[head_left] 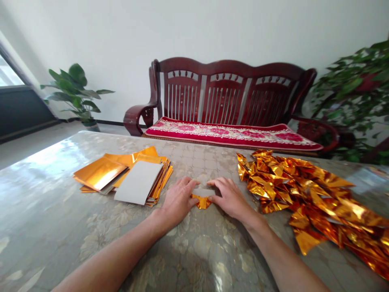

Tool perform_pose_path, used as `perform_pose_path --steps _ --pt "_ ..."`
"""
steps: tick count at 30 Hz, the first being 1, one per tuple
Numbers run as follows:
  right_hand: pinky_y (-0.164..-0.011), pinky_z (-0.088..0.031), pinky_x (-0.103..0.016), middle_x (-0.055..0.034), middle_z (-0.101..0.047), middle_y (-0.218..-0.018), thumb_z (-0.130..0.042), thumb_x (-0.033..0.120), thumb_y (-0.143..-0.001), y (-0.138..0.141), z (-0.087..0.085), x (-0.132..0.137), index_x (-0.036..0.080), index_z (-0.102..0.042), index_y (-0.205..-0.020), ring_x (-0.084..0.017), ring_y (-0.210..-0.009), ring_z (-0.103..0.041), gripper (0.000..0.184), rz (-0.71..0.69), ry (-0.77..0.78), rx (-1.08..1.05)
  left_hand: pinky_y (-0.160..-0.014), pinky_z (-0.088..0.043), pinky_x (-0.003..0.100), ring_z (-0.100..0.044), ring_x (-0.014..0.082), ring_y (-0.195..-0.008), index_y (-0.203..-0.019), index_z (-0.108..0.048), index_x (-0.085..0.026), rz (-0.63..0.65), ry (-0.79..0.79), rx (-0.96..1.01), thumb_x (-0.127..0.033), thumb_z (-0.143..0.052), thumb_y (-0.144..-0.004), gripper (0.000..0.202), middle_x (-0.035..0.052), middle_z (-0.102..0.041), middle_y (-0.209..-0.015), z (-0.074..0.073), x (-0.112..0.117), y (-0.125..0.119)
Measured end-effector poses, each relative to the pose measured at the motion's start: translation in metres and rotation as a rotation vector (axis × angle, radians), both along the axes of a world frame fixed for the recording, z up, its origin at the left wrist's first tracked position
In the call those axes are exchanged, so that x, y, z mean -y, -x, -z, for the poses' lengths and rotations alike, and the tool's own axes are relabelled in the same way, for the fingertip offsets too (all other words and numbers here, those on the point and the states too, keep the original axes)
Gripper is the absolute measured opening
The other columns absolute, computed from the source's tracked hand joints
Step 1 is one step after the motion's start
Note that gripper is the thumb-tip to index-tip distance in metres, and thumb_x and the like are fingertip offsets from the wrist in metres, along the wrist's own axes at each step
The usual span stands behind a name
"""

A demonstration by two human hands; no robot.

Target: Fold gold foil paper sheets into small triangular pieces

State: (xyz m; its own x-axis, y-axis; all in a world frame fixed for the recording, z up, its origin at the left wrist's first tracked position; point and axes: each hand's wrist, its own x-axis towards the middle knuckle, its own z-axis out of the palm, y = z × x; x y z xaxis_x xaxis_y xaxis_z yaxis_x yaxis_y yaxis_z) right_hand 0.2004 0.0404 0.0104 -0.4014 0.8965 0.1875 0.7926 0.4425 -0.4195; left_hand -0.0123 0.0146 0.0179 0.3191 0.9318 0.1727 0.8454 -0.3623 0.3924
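Observation:
A small sheet of gold foil paper (203, 201) with a grey-white back lies on the table in front of me, its near edge folded over to show gold. My left hand (180, 198) pinches its left end between thumb and fingers. At the right end, the thumb and fingers of my right hand (227, 196) close on the same sheet. Left of my hands sits a loose stack of gold foil paper (103, 172), with one sheet (138, 182) grey side up on top. A heap of folded gold foil pieces (316, 194) spreads out to the right.
The table (194, 251) has a glossy, patterned cover. Behind it stands a dark red wooden bench (226, 95) with a red floral cushion (231, 133). A potted plant (75, 91) is at the left, and leafy greenery (358, 89) at the right. Clear plastic (369, 180) lies beyond the heap.

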Motion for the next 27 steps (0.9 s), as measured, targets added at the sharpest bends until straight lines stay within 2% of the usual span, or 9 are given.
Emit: perform_pose_path --steps 2,4,8,14,17,20,23,27 --pt "-0.091 -0.037 -0.034 -0.0012 -0.064 -0.111 -0.068 0.024 -0.080 -0.001 -0.002 -0.001 0.028 -0.063 -0.114 -0.021 -0.105 -0.052 0.035 -0.033 0.005 0.020 -0.093 -0.046 0.035 -0.058 0.0238 -0.109 -0.126 -0.056 -0.022 -0.021 0.023 -0.012 -0.031 -0.070 -0.079 0.050 0.0059 -0.062 -0.113 0.000 -0.005 0.001" --pt "-0.089 -0.037 -0.034 -0.0002 -0.065 -0.108 -0.068 0.025 -0.079 -0.001 -0.004 -0.002 0.029 -0.063 -0.112 -0.021 -0.103 -0.052 0.033 -0.046 0.010 0.036 -0.092 -0.046 0.034 -0.059 0.0240 -0.106 -0.126 -0.056 -0.021 -0.027 0.062 -0.012 -0.033 -0.071 -0.077 0.053 0.0064 -0.064 -0.111 -0.001 -0.010 0.003" --pt "-0.083 -0.037 -0.032 0.0007 -0.066 -0.096 -0.069 0.025 -0.078 0.000 -0.005 -0.003 0.028 -0.065 -0.102 -0.020 -0.095 -0.052 0.025 -0.031 0.018 0.062 -0.085 -0.046 0.031 -0.062 0.0221 -0.098 -0.116 -0.061 -0.022 -0.028 0.119 0.002 -0.035 -0.072 -0.075 0.045 0.0040 -0.067 -0.103 -0.002 -0.016 0.006" --pt "-0.081 -0.035 -0.031 0.0014 -0.064 -0.090 -0.068 0.024 -0.077 0.003 -0.005 -0.003 0.026 -0.064 -0.085 -0.019 -0.092 -0.050 0.010 -0.021 -0.007 0.064 -0.073 -0.044 0.027 -0.062 0.0205 -0.087 -0.090 -0.064 -0.022 -0.042 0.157 -0.022 -0.042 -0.075 -0.071 0.030 0.0008 -0.065 -0.088 -0.003 -0.020 0.008" --pt "-0.076 -0.035 -0.030 0.0015 -0.064 -0.087 -0.068 0.022 -0.076 0.003 -0.005 -0.003 0.025 -0.062 -0.083 -0.018 -0.089 -0.051 0.010 -0.010 -0.014 0.064 -0.072 -0.043 0.027 -0.062 0.0206 -0.087 -0.089 -0.064 -0.022 -0.058 0.143 -0.019 -0.044 -0.076 -0.069 0.032 0.0008 -0.064 -0.089 -0.003 -0.022 0.008" --pt "-0.073 -0.035 -0.029 0.0022 -0.064 -0.083 -0.068 0.022 -0.076 0.003 -0.003 -0.003 0.025 -0.062 -0.083 -0.018 -0.086 -0.052 0.010 -0.007 -0.015 0.044 -0.068 -0.042 0.026 -0.063 0.0201 -0.084 -0.090 -0.064 -0.022 -0.061 0.170 0.010 -0.042 -0.077 -0.068 0.032 -0.0004 -0.066 -0.086 -0.002 -0.023 0.008" --pt "-0.073 -0.036 -0.029 0.0024 -0.064 -0.081 -0.069 0.020 -0.077 0.002 -0.002 -0.003 0.024 -0.063 -0.080 -0.018 -0.085 -0.052 0.008 -0.043 -0.033 0.020 -0.066 -0.041 0.025 -0.063 0.0189 -0.082 -0.088 -0.065 -0.022 -0.046 0.181 0.053 -0.036 -0.075 -0.073 0.023 -0.0009 -0.068 -0.082 0.000 -0.022 0.007" --pt "-0.077 -0.038 -0.030 0.0014 -0.064 -0.082 -0.068 0.016 -0.078 0.001 -0.002 0.000 0.024 -0.065 -0.078 -0.018 -0.086 -0.052 0.009 -0.092 -0.081 -0.001 -0.073 -0.042 0.026 -0.062 0.0176 -0.087 -0.083 -0.068 -0.021 0.047 0.077 0.072 -0.026 -0.067 -0.082 0.005 0.0010 -0.068 -0.085 0.003 -0.015 0.008"
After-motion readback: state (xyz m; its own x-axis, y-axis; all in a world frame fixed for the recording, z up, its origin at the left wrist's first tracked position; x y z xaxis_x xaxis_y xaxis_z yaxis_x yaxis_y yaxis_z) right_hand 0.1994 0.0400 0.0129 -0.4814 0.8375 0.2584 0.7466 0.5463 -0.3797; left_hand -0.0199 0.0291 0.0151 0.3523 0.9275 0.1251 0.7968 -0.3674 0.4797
